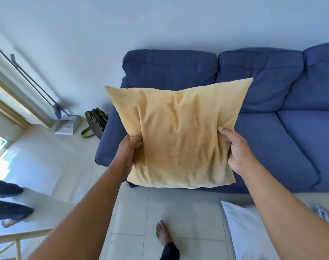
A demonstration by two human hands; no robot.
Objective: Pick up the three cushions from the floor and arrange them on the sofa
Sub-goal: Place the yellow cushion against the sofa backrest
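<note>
I hold a yellow cushion [178, 132] in the air in front of the left end of the blue sofa [283, 132]. My left hand [129, 151] grips its left edge and my right hand [235, 149] grips its right edge. The cushion hides part of the sofa's left seat. A white cushion [244, 231] lies on the tiled floor at the lower right, partly behind my right forearm. Beside it, at the right edge, shows a corner of a checked cushion [326, 216].
My bare foot [162, 233] stands on the pale tiles below the cushion. Another person's legs [10, 209] are at the left edge. A dustpan [66, 124], long broom handles and a dark bag [96, 121] stand by the wall left of the sofa. A wooden railing [15, 239] is at bottom left.
</note>
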